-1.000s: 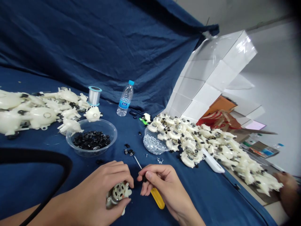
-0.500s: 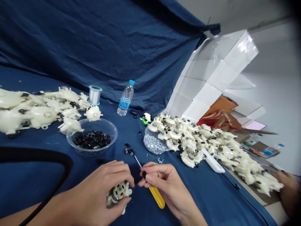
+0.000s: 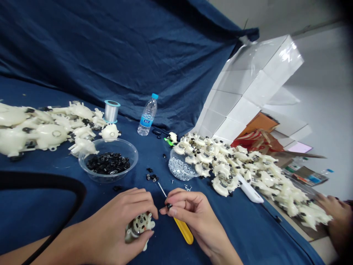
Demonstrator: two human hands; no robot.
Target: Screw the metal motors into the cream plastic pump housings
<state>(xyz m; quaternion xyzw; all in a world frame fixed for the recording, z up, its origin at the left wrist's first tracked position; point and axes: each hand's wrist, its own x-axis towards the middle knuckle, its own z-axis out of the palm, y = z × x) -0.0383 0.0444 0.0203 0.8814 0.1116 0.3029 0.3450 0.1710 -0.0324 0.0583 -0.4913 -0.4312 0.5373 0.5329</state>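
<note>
My left hand is wrapped round a cream plastic housing with a small motor set in it; the motor's slotted round end faces up. Between the thumb and fingers of my right hand is a small black plastic part, held just right of the housing and apart from it. Under my right hand lies a screwdriver with a yellow handle, its metal shaft pointing away from me. Several loose black parts lie by the screwdriver's tip. A few loose screws are scattered beyond my right hand.
A clear bowl of black parts stands at left, a clear bowl of screws at centre. Cream housings are piled left and right. Behind are a wire spool and water bottle. Another person's hand is far right.
My right fingers have shifted slightly and turned the small black part between them. My left hand and the motor housing look almost unmoved. The other person's hand at far right has moved slightly.
</note>
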